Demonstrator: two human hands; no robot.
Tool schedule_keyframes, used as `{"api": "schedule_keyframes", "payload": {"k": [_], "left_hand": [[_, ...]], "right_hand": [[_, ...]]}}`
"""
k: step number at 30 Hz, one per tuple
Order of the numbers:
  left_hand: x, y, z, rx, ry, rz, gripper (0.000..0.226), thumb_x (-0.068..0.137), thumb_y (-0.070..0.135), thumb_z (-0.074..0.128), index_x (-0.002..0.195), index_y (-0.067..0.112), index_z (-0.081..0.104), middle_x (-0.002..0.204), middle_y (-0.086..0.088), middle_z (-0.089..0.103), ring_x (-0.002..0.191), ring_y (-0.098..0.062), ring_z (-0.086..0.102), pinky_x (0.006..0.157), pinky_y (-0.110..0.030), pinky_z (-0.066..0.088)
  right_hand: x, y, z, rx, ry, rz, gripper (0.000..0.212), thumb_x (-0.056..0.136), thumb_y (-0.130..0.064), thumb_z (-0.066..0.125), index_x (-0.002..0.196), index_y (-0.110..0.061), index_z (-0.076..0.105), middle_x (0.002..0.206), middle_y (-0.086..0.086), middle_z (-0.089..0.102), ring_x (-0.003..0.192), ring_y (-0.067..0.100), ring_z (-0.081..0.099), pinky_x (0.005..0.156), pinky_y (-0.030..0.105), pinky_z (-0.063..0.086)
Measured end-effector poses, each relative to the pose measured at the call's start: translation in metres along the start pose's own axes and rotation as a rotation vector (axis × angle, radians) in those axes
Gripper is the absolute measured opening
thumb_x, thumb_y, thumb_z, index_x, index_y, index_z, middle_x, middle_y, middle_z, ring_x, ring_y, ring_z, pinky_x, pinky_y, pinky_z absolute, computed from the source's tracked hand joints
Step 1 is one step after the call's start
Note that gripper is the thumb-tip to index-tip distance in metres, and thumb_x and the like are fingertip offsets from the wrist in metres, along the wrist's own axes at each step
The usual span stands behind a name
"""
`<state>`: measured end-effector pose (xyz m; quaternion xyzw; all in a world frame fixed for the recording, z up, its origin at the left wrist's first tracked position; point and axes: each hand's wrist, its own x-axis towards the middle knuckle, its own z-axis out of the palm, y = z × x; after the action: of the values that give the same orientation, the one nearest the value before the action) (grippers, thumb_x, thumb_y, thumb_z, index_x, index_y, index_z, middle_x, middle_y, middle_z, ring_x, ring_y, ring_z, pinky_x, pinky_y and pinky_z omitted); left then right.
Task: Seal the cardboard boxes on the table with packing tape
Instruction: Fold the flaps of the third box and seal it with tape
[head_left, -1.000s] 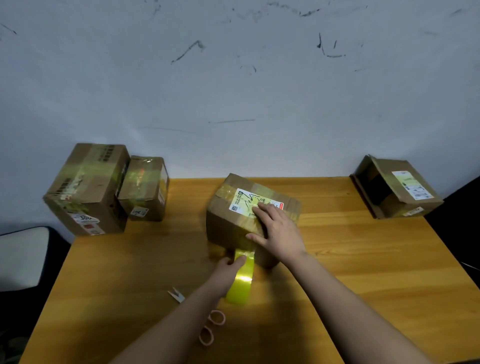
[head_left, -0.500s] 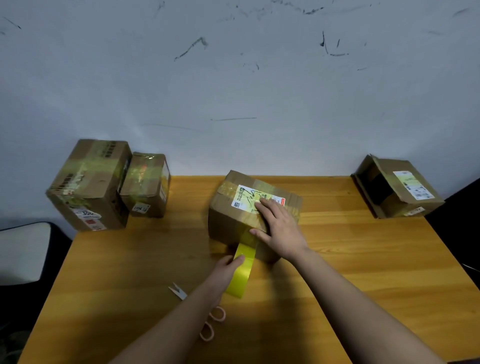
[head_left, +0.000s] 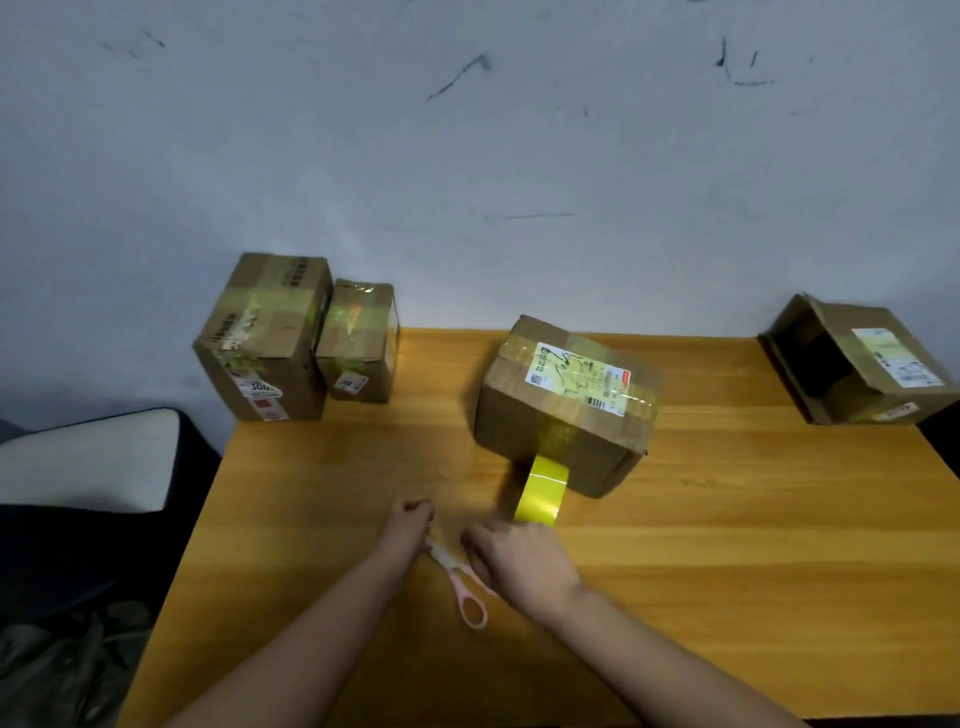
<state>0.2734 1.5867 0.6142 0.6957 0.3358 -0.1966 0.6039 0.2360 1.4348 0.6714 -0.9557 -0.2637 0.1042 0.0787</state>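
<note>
So two taped boxes (head_left: 270, 338) sit back-left, the middle box (head_left: 563, 405) has yellow tape (head_left: 540, 491) hanging uncut, and the open box (head_left: 857, 358) back-right is untouched. Right hand (head_left: 519, 564) curls at the pink scissors (head_left: 457, 577); left hand (head_left: 410, 519) is loosely curled beside them, grip unclear.

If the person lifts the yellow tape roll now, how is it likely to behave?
The tape roll stands on its edge, so it would probably roll if nudged. A strip appears to run from it up the middle box, so lifting it would likely tug that box or peel tape. It looks stiff and light.
</note>
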Motion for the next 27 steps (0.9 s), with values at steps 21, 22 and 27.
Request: {"api": "schedule_keyframes", "payload": {"k": [21,22,27], "left_hand": [[-0.058,0.009,-0.015,-0.28,0.428,0.361,0.028,0.1,0.021,0.042,0.126,0.009,0.043,0.118,-0.008,0.041,0.097,-0.018,0.046,0.078,-0.031,0.037],[-0.06,0.016,-0.005,-0.292,0.421,0.366,0.029,0.101,0.023,0.041,0.126,0.009,0.042,0.119,-0.009,0.04,0.098,-0.018,0.044,0.079,-0.032,0.037],[-0.056,0.037,0.046,-0.273,0.338,0.299,0.028,0.1,0.021,0.041,0.12,0.003,0.048,0.122,-0.018,0.051,0.106,-0.033,0.051,0.086,-0.038,0.04]], "right_hand": [[-0.048,0.021,0.0,0.961,-0.375,0.451,0.015,0.085,-0.007,0.065,0.099,-0.009,0.059,0.085,0.005,0.063,0.07,0.019,0.066,0.057,0.021,0.05],[-0.06,0.037,-0.009,1.064,-0.362,0.47,0.018,0.085,-0.005,0.064,0.102,-0.004,0.06,0.086,0.005,0.063,0.068,0.017,0.065,0.059,0.021,0.052],[-0.101,0.098,-0.044,1.194,-0.15,0.545,0.02,0.084,-0.009,0.072,0.092,-0.001,0.055,0.069,0.005,0.061,0.057,0.012,0.055,0.058,0.022,0.045]]}}
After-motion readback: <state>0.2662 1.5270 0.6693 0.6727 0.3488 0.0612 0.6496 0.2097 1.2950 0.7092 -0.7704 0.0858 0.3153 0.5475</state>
